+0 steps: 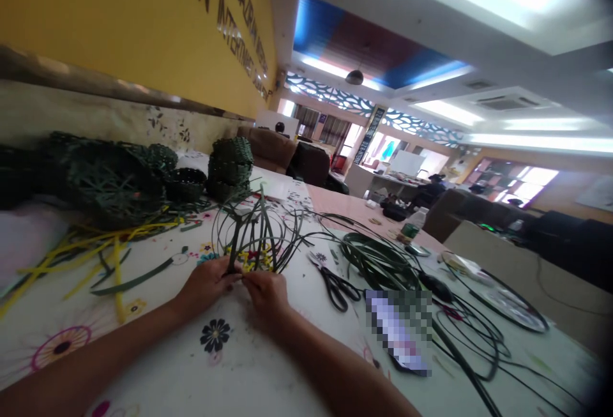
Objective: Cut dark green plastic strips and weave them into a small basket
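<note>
In front of me on the table sits a small woven piece [258,256] of yellow and green flat strips. Long green strips [263,219] rise from it and bend into loops above. My left hand [211,281] has its fingers closed on the near left edge, by an upright strip. Beside it, my right hand [268,294] pinches the near edge of the same piece, close to the left fingertips. The exact strips between the fingers are hidden. Black-handled scissors [335,281] lie open to the right of my right hand.
Dark green woven baskets [230,168] stand at the back left, with yellow strips [117,276] scattered before them. To the right lie a coil of green strip [378,260], a blurred-out phone-like object [397,334], a black mouse [435,286] and a bottle [414,224].
</note>
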{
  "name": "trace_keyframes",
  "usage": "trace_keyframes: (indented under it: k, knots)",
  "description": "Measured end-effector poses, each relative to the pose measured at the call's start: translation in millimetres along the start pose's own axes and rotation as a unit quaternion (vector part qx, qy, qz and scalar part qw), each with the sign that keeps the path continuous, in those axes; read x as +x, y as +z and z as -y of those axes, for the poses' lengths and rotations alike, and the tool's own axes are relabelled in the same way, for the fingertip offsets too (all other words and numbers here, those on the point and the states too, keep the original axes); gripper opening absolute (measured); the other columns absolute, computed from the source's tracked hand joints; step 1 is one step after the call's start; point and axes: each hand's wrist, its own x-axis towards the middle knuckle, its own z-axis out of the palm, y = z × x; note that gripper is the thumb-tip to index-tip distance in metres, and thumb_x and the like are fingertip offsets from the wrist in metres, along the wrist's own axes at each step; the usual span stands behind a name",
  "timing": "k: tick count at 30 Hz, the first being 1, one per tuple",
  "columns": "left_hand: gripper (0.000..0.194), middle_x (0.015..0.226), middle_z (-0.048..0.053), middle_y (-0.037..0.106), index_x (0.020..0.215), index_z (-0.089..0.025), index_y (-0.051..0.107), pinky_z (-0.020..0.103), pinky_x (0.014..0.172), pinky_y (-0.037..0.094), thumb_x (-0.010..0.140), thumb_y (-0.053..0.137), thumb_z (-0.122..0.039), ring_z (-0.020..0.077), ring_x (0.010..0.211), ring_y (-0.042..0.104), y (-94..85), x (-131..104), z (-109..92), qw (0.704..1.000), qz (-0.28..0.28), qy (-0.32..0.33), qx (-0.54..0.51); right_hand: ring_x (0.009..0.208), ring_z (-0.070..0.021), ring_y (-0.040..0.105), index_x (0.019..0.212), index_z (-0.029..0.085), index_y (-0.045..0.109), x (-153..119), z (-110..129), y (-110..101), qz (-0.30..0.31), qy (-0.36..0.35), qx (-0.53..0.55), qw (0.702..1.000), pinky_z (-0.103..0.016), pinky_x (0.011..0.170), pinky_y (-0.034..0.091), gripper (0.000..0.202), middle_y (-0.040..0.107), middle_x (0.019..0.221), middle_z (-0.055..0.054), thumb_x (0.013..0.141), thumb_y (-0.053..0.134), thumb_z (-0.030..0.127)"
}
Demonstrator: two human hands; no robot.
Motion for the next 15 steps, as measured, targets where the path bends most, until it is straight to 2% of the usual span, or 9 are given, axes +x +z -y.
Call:
trace_keyframes:
  k: [3, 9, 15]
  knots:
    - [0.027, 0.093, 0.003, 0.070, 0.092, -0.022, 0.069, 0.027, 0.068, 0.053, 0.091, 0.057, -0.045, 0.0147, 0.063, 0.067, 0.7, 0, 5, 0.999, 0.006, 0.035, 0.002, 0.070, -0.0143, 0.067, 0.086, 0.020, 0.074, 0, -1, -2, -0.015, -0.002, 0.007, 1.000, -0.022, 0.064, 0.038, 0.020, 0.075, 0.076, -0.004, 0.095, 0.058, 0.026]
    - [0.029, 0.087, 0.003, 0.069, 0.089, -0.021, 0.071, 0.023, 0.064, 0.051, 0.094, 0.055, -0.045, 0.0124, 0.061, 0.065, -2.1, 0, 6, 0.993, -0.023, 0.097, 0.062, 0.069, -0.0143, 0.067, 0.083, 0.020, 0.074, 0, 2, -9, -0.040, -0.006, 0.016, 0.999, -0.022, 0.064, 0.040, 0.021, 0.074, 0.076, -0.004, 0.095, 0.058, 0.028]
    - [0.031, 0.079, 0.001, 0.068, 0.085, -0.022, 0.072, 0.021, 0.066, 0.050, 0.098, 0.051, -0.042, 0.0138, 0.072, 0.068, -2.7, 2, 7, 0.961, -0.087, 0.216, 0.150, 0.069, -0.0138, 0.067, 0.083, 0.019, 0.074, -2, 5, -10, -0.047, 0.002, 0.019, 0.999, -0.021, 0.065, 0.041, 0.018, 0.074, 0.075, -0.003, 0.094, 0.062, 0.026]
